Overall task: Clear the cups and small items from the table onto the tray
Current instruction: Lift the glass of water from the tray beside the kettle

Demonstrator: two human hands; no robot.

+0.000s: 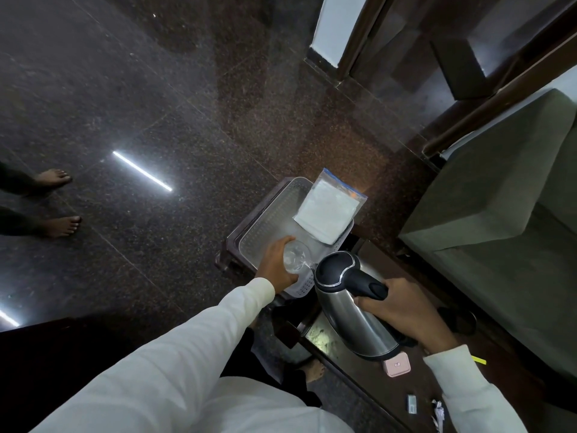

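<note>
Left hand (276, 264) wrapped round clear glass cup (296, 256), holding it over near corner of translucent perforated plastic tray (265, 226). Right hand (402, 310) gripping black handle of tilted steel kettle (349, 304), spout right at cup rim, looks like pouring. Zip bag with white pad (327, 210) propped on far tray edge. Small pink box (397, 368) waiting on dark table (359, 364). Risks: overfill, splash through tray holes, bag sliding off.

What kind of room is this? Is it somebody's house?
Probably a living room in a home, though I can't be sure. There is a polished dark stone floor, a cushioned grey-green sofa beside a low table, and an electric kettle being tipped toward a glass.
</note>
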